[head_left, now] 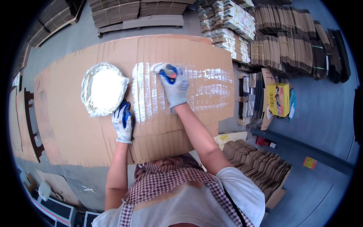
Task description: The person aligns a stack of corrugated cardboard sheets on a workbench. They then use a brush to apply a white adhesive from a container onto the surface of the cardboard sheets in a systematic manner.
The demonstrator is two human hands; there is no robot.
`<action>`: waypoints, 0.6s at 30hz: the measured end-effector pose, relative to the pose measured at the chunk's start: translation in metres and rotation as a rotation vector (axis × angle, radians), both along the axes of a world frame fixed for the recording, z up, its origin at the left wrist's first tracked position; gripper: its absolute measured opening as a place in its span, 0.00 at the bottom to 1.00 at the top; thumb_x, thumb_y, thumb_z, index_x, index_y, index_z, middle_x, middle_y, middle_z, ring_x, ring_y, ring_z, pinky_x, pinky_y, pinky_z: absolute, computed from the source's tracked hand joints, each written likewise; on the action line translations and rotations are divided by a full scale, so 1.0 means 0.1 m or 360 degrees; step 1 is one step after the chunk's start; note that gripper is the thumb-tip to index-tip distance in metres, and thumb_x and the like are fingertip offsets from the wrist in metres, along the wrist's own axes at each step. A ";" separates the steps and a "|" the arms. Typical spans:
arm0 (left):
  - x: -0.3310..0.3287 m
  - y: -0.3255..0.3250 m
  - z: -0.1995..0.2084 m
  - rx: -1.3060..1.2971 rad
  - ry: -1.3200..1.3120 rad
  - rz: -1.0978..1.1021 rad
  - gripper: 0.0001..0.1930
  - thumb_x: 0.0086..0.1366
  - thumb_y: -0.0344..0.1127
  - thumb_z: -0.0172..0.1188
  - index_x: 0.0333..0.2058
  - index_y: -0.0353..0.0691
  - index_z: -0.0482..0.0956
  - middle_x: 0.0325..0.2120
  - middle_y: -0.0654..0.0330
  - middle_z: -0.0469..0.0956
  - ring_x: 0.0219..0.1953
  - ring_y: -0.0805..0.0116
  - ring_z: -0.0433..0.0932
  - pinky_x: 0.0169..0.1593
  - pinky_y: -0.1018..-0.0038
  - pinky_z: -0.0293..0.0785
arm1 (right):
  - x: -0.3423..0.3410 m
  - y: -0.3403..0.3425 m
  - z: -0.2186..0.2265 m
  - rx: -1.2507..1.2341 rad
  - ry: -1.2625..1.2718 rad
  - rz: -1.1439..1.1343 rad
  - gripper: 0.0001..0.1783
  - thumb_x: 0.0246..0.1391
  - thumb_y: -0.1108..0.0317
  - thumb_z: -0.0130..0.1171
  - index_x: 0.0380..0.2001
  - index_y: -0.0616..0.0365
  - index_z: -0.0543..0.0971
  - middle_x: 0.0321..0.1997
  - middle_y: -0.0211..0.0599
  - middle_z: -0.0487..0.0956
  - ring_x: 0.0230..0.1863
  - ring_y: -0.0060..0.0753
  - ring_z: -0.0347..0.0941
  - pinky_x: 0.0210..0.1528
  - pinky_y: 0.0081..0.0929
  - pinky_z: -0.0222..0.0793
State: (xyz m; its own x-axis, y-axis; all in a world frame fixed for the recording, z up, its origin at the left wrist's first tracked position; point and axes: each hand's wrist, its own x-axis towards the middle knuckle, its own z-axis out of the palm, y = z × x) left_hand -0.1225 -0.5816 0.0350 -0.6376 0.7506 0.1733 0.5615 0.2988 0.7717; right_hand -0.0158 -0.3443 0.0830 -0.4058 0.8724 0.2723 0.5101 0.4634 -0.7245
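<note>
My right hand (176, 87), in a white glove with blue patches, is closed round a pale, white-smeared tool (160, 69) whose kind is mostly hidden. It presses down on overlapping brown cardboard sheets (162, 132), whose edges lie in staggered rows. A wet white coating (208, 89) streaks them on both sides of this hand. My left hand (123, 122), gloved alike, lies on the cardboard with fingers stretched forward, just below a round basin (123, 81). White paste crusts the basin's rim, and its inside glares bright white.
Bundled cardboard stands on a pallet (151, 21) beyond the work surface. More stacks (281, 47) fill the far right, beside a yellow box (278, 99). Folded cardboard (257, 164) stands close by my right arm. A dark-edged rack (32, 125) is on the left.
</note>
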 end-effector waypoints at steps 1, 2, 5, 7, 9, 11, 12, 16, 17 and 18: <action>-0.01 -0.02 0.00 0.0003 0.0007 -0.0004 0.21 0.67 0.43 0.49 0.53 0.39 0.78 0.55 0.51 0.75 0.56 0.47 0.70 0.63 0.57 0.60 | 0.00 0.02 -0.01 -0.0037 -0.0051 0.0026 0.23 0.45 0.64 0.71 0.44 0.57 0.76 0.46 0.43 0.76 0.47 0.47 0.75 0.49 0.38 0.71; -0.01 -0.03 0.00 0.0007 0.0013 -0.0010 0.21 0.67 0.43 0.49 0.53 0.39 0.78 0.55 0.51 0.75 0.57 0.47 0.70 0.63 0.57 0.60 | 0.01 0.05 -0.02 -0.0074 -0.0103 0.0049 0.23 0.45 0.64 0.71 0.44 0.58 0.76 0.46 0.42 0.76 0.47 0.47 0.75 0.50 0.38 0.71; -0.02 -0.04 0.00 -0.0007 0.0027 0.0007 0.22 0.68 0.44 0.47 0.53 0.39 0.78 0.55 0.50 0.75 0.57 0.48 0.70 0.63 0.57 0.59 | 0.47 0.47 -0.10 -0.0136 -0.0229 -0.0201 0.27 0.47 0.56 0.69 0.48 0.56 0.73 0.49 0.47 0.75 0.50 0.51 0.74 0.50 0.44 0.71; -0.01 -0.03 -0.03 -0.0007 0.0017 -0.0003 0.22 0.69 0.45 0.46 0.53 0.38 0.78 0.55 0.50 0.75 0.58 0.48 0.70 0.64 0.56 0.59 | 0.98 0.82 -0.31 0.0311 -0.0396 -0.0605 0.27 0.49 0.55 0.68 0.47 0.59 0.74 0.49 0.50 0.76 0.49 0.52 0.74 0.50 0.44 0.70; 0.00 -0.03 -0.01 -0.0002 0.0018 -0.0004 0.23 0.69 0.46 0.46 0.53 0.39 0.78 0.55 0.49 0.75 0.58 0.48 0.70 0.64 0.56 0.58 | 1.27 1.02 -0.16 0.0080 -0.0295 -0.0805 0.26 0.50 0.57 0.67 0.47 0.61 0.75 0.49 0.52 0.77 0.48 0.54 0.75 0.52 0.43 0.70; 0.00 -0.03 -0.03 -0.0018 0.0034 0.0010 0.24 0.68 0.47 0.46 0.53 0.38 0.78 0.54 0.49 0.75 0.58 0.47 0.70 0.65 0.56 0.58 | 1.34 1.03 -0.10 0.0019 -0.0181 -0.0728 0.26 0.47 0.59 0.69 0.47 0.61 0.76 0.48 0.51 0.77 0.48 0.54 0.75 0.52 0.42 0.70; 0.00 -0.04 -0.05 -0.0031 0.0010 0.0010 0.24 0.68 0.48 0.47 0.54 0.38 0.77 0.55 0.48 0.74 0.58 0.46 0.69 0.65 0.56 0.57 | 1.31 1.01 -0.16 0.0070 -0.0096 -0.0644 0.26 0.47 0.59 0.70 0.47 0.61 0.76 0.47 0.50 0.77 0.47 0.53 0.75 0.52 0.42 0.70; 0.00 -0.05 -0.10 -0.0047 0.0028 0.0011 0.25 0.68 0.48 0.47 0.54 0.37 0.77 0.56 0.48 0.74 0.59 0.46 0.69 0.65 0.56 0.57 | 0.82 0.77 0.02 -0.0196 0.0009 -0.0373 0.23 0.47 0.60 0.70 0.44 0.59 0.77 0.45 0.46 0.77 0.47 0.50 0.76 0.53 0.39 0.71; 0.00 -0.05 -0.08 -0.0042 0.0028 0.0010 0.25 0.68 0.48 0.47 0.55 0.37 0.77 0.56 0.48 0.74 0.59 0.46 0.69 0.65 0.56 0.57 | 0.85 0.84 -0.03 -0.0123 -0.0044 -0.0374 0.22 0.47 0.59 0.70 0.43 0.59 0.77 0.43 0.46 0.77 0.45 0.51 0.76 0.51 0.40 0.71; 0.01 -0.05 -0.08 -0.0043 0.0027 0.0010 0.25 0.68 0.48 0.47 0.55 0.37 0.77 0.56 0.48 0.74 0.59 0.46 0.69 0.65 0.56 0.57 | 0.97 0.97 -0.14 -0.0011 -0.0128 -0.0471 0.22 0.48 0.58 0.69 0.42 0.59 0.77 0.43 0.46 0.77 0.44 0.51 0.76 0.51 0.41 0.71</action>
